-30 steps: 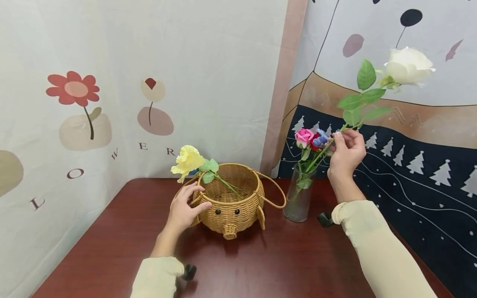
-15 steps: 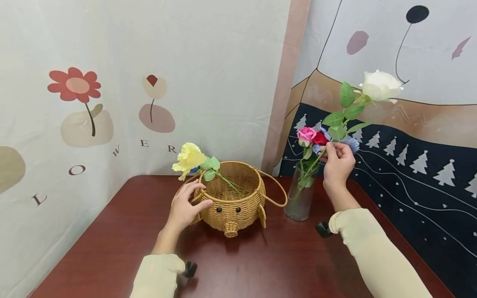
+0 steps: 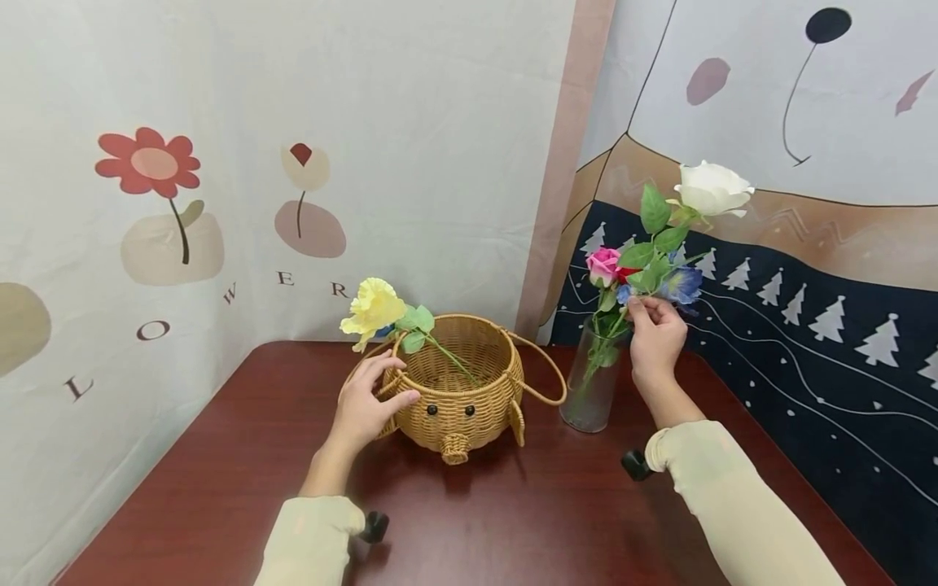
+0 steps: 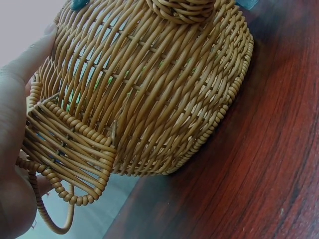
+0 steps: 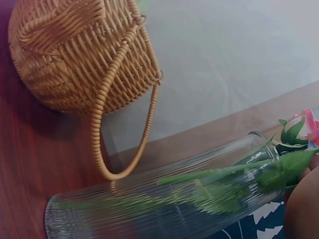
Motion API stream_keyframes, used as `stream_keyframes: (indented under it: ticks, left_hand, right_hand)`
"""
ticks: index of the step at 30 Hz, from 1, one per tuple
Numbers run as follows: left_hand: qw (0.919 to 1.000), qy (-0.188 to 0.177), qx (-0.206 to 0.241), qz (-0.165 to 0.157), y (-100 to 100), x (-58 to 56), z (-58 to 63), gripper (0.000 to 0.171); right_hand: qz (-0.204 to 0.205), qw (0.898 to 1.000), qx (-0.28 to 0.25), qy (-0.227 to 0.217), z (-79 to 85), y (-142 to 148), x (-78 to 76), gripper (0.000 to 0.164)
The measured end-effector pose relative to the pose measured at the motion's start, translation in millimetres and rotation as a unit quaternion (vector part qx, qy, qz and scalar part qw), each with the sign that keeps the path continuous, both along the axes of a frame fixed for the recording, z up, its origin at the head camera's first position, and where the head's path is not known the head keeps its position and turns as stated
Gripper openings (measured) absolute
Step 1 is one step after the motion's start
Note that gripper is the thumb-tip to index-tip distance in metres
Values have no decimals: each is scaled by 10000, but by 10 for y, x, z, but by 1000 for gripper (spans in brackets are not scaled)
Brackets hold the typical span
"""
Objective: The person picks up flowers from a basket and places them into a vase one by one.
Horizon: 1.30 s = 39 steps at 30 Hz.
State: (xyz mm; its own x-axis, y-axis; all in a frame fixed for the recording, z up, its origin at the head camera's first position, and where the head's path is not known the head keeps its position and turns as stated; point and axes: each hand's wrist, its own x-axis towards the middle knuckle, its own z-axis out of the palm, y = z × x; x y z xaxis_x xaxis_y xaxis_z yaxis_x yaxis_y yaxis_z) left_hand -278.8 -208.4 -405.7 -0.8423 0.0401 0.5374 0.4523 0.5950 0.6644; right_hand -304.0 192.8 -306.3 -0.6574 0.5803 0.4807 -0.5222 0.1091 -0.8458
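My right hand (image 3: 658, 342) pinches the stem of a white rose (image 3: 714, 189) just above the mouth of a clear glass vase (image 3: 586, 399). A pink rose (image 3: 604, 266), a partly covered red flower (image 3: 626, 274) and blue flowers (image 3: 683, 285) stand close beside its leaves. Through the glass (image 5: 149, 209), green stems and leaves show. My left hand (image 3: 366, 407) holds the left side of a wicker basket (image 3: 454, 427) with an animal face, thumb on the front wall and fingers at the rim. Inside leans a yellow flower (image 3: 374, 309), its head over the left rim.
The basket's looped handle (image 3: 550, 366) sticks out rightward, close to the vase. Both stand on a dark red wooden table (image 3: 476, 521). Behind the table hangs a pale printed curtain (image 3: 440, 163), with a dark tree-patterned cloth (image 3: 791, 358) on the right.
My right hand has come down and left with the white rose, whose head now sits lower and nearer the other flowers. The left hand has stayed on the basket.
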Motion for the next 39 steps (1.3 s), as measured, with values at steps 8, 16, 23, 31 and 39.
stream_keyframes:
  ticks: [8,16,23,31,39]
  left_hand:
    - [9999,113,45,-12,7,6,-2,47]
    - [9997,247,27,-51,15,12,1,46]
    - [9997,225,19,-56,14,7,4,48]
    - [9999,167,4,-39,7,12,-4,48]
    - [9998,170,16,-45,7,16,-3,49]
  right_hand:
    - [68,9968,-452,-660,-70,-4,37,13]
    - [93,9950,-224,-972,-113,21,60,10]
    - [42,9960,-14,-888,-183,14,81,14]
    - [-139,9983,131,-555,-247,-9,97,14]
    - [-182,9996,-42,-221,-312,-31,113,15]
